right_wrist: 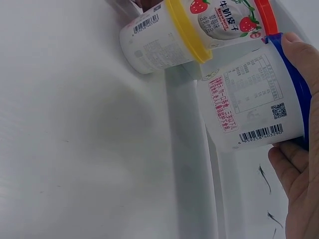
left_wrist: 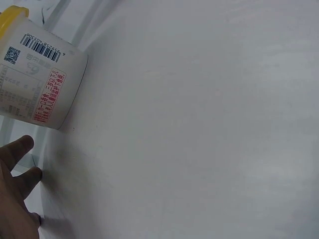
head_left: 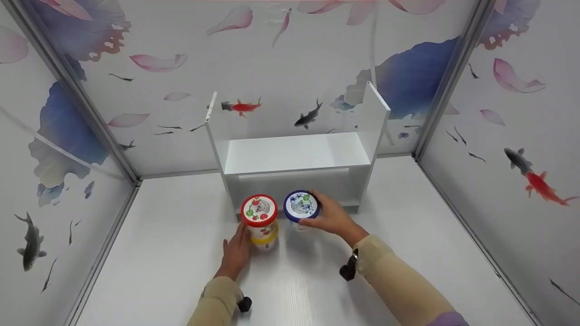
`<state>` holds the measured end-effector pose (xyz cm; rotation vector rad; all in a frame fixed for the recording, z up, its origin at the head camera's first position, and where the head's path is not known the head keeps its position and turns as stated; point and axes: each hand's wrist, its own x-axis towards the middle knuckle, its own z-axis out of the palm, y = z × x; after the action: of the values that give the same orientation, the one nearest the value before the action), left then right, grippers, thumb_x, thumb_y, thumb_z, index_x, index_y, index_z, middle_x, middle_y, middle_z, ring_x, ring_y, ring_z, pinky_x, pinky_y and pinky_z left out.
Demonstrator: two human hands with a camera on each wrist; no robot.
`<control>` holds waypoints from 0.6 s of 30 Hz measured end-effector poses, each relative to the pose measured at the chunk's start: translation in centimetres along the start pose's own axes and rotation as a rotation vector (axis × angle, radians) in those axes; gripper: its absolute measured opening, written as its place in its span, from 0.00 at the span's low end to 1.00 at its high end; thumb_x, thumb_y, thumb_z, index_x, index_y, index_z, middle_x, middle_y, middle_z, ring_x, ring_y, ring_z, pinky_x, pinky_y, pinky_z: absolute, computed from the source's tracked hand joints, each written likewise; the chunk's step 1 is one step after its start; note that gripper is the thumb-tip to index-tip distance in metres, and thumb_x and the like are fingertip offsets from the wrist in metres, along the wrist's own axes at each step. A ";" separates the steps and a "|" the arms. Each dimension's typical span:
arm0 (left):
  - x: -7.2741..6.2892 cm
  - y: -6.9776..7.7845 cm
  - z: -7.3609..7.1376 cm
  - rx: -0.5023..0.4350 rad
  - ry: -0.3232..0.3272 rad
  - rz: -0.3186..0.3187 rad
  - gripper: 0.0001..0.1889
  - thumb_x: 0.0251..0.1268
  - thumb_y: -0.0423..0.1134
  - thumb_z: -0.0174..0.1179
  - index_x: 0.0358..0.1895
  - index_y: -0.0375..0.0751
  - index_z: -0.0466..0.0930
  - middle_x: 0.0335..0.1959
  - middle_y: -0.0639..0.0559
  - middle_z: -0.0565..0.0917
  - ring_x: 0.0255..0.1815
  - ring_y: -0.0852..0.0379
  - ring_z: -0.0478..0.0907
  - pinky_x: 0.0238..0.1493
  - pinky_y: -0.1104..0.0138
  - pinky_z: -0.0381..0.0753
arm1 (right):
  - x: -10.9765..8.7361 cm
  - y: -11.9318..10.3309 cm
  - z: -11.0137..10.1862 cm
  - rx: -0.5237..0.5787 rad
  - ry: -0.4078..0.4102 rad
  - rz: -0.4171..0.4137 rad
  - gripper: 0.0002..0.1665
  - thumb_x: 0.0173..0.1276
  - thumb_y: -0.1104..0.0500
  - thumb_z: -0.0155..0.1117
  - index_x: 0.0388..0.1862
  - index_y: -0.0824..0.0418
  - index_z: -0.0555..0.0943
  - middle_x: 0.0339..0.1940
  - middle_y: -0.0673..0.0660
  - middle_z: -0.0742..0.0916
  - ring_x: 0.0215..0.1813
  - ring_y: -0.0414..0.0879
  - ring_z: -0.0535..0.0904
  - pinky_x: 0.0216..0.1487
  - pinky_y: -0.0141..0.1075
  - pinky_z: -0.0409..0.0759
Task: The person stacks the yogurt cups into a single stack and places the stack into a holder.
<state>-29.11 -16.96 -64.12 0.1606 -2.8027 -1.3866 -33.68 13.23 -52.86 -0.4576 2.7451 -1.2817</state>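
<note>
Head view, left to right: a white wall panel (head_left: 18, 176) printed with pink petals, blue watercolour leaves and a dark fish stands at the far left, its grey metal frame meeting a glossy white tabletop (head_left: 176, 222). On this table, a person's left hand (head_left: 236, 251), in a beige sleeve (head_left: 217, 299), lies along the left side of two stacked tubs. Its fingers are loosely extended and it grips nothing; in the left wrist view they are spread, below a tub's printed barcode. The stack's lower piece is a white round tub with a yellow lid (head_left: 266, 242); on it sits a white strawberry-printed tub with a red lid (head_left: 260, 215). Behind the tubs rises a white open shelf unit (head_left: 294, 151) with two tall side panels and a board across the middle.

Just right of the stack, near the shelf's lower opening, is a white round tub with a blue lid (head_left: 301, 207). The right hand (head_left: 335, 218) holds it, thumb and fingers curved around either side by the lid; the right wrist view shows it tilted beside the stack. A second beige sleeve (head_left: 398, 276) covers that forearm. At the far right, another printed panel carries a red and black koi (head_left: 541, 183).
</note>
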 end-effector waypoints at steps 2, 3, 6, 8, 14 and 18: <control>0.1 0.0 0.0 0.001 -0.006 -0.007 0.42 0.75 0.72 0.29 0.83 0.51 0.49 0.78 0.45 0.63 0.80 0.42 0.55 0.77 0.39 0.26 | 0.0 -0.3 -0.1 -0.001 0.000 0.014 0.69 0.43 0.30 0.82 0.80 0.55 0.63 0.75 0.58 0.73 0.75 0.57 0.67 0.74 0.58 0.65; 0.1 0.0 0.0 0.001 -0.010 -0.013 0.42 0.74 0.73 0.29 0.83 0.52 0.49 0.79 0.45 0.62 0.80 0.42 0.55 0.77 0.40 0.26 | 0.0 -0.4 -0.1 -0.001 0.000 0.020 0.69 0.43 0.30 0.82 0.80 0.55 0.62 0.75 0.58 0.73 0.75 0.57 0.67 0.74 0.57 0.65; 0.1 0.1 0.0 -0.006 -0.014 -0.028 0.44 0.72 0.75 0.29 0.83 0.52 0.49 0.79 0.45 0.62 0.80 0.42 0.54 0.77 0.40 0.25 | 0.1 -0.7 -0.2 -0.003 0.001 0.020 0.69 0.43 0.30 0.82 0.80 0.55 0.63 0.75 0.58 0.73 0.75 0.57 0.67 0.73 0.57 0.66; 0.0 0.2 0.0 -0.014 -0.017 -0.038 0.46 0.69 0.77 0.29 0.83 0.54 0.49 0.79 0.46 0.62 0.81 0.43 0.54 0.77 0.41 0.25 | 0.2 -0.8 -0.3 0.001 0.000 0.020 0.69 0.44 0.31 0.82 0.80 0.55 0.63 0.75 0.58 0.73 0.75 0.57 0.68 0.73 0.57 0.67; -0.1 0.4 0.0 -0.018 -0.012 -0.037 0.48 0.66 0.79 0.27 0.83 0.54 0.49 0.79 0.46 0.62 0.81 0.42 0.54 0.78 0.41 0.24 | 0.5 -1.1 -0.6 0.015 -0.006 -0.002 0.68 0.43 0.31 0.83 0.79 0.54 0.64 0.73 0.57 0.75 0.73 0.56 0.71 0.72 0.55 0.69; 0.0 0.4 0.0 -0.010 -0.006 -0.032 0.48 0.67 0.79 0.27 0.83 0.53 0.49 0.79 0.45 0.62 0.80 0.41 0.54 0.78 0.42 0.24 | 0.6 -1.2 -0.9 0.023 0.000 -0.035 0.66 0.45 0.32 0.83 0.79 0.55 0.64 0.73 0.58 0.76 0.72 0.55 0.72 0.72 0.53 0.70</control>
<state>-29.14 -16.73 -63.83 0.2017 -2.8098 -1.4101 -34.13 12.94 -51.32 -0.5055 2.7313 -1.3196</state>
